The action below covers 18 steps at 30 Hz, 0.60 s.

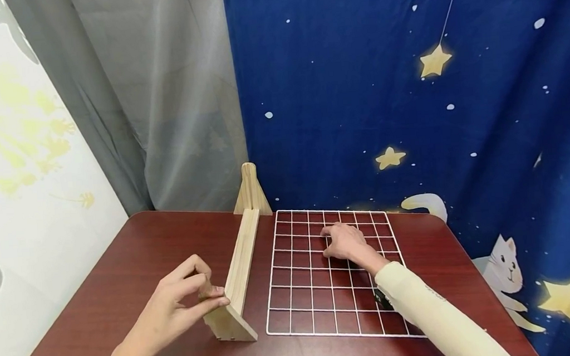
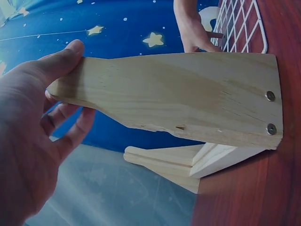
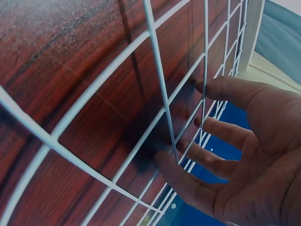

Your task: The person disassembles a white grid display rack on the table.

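Observation:
A pale wooden stand, made of a long crossbar (image 1: 243, 256) between a near upright (image 1: 228, 323) and a far upright (image 1: 250, 194), stands on the table. My left hand (image 1: 169, 304) pinches the narrow top of the near upright, thumb on one face and fingers on the other, as the left wrist view shows. To the right of the stand lies a white wire grid panel (image 1: 337, 335). Over its far half is my right hand (image 1: 346, 241), fingers spread and slightly bent. In the right wrist view the fingertips (image 3: 200, 89) are at the wires; whether they press cannot be told.
Beneath everything is a dark red wooden table (image 1: 122, 274). A blue curtain with stars (image 1: 338, 84) and a grey curtain (image 1: 188, 96) hang right behind its far edge. Two screw heads (image 2: 271, 96) show low on the near upright.

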Motion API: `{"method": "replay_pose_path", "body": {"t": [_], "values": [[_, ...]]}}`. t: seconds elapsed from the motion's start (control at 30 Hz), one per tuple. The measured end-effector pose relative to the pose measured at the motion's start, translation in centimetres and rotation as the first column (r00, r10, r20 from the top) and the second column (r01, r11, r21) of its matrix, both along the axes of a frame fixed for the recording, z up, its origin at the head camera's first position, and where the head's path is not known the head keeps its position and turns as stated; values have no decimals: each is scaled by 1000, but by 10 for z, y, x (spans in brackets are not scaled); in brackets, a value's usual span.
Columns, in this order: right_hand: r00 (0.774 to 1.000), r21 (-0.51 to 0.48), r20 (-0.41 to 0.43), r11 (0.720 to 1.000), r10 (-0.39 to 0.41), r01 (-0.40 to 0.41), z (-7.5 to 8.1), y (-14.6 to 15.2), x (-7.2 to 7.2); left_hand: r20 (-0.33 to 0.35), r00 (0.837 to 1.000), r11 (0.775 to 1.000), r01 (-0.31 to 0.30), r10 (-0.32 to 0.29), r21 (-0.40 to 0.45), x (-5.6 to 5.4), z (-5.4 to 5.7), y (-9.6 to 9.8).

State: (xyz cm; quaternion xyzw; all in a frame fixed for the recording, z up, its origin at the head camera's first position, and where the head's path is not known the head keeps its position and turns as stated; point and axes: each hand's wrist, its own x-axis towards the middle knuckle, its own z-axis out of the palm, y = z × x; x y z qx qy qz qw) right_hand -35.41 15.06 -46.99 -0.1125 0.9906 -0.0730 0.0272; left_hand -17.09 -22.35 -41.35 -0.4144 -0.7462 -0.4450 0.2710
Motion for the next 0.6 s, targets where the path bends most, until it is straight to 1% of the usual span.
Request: {"method": "replay_pose_path", "body": {"t": [0.1, 0.23, 0.4, 0.6], "values": [[1000, 8, 9, 1000, -1, 1, -1, 0, 2, -57, 998, 1000, 1, -1, 7, 1, 1, 2], [1000, 8, 23, 1000, 3, -4, -1, -1, 3, -126, 992, 1000, -5, 6, 12, 4, 6, 4], [999, 12, 32, 1000, 7, -7, -1, -1, 4, -160, 987, 1000, -5, 6, 4, 7, 11, 3], [1000, 22, 16, 1000, 3, -3, -2, -1, 5, -205, 979, 1000, -13, 15, 10, 8, 15, 0]]}}
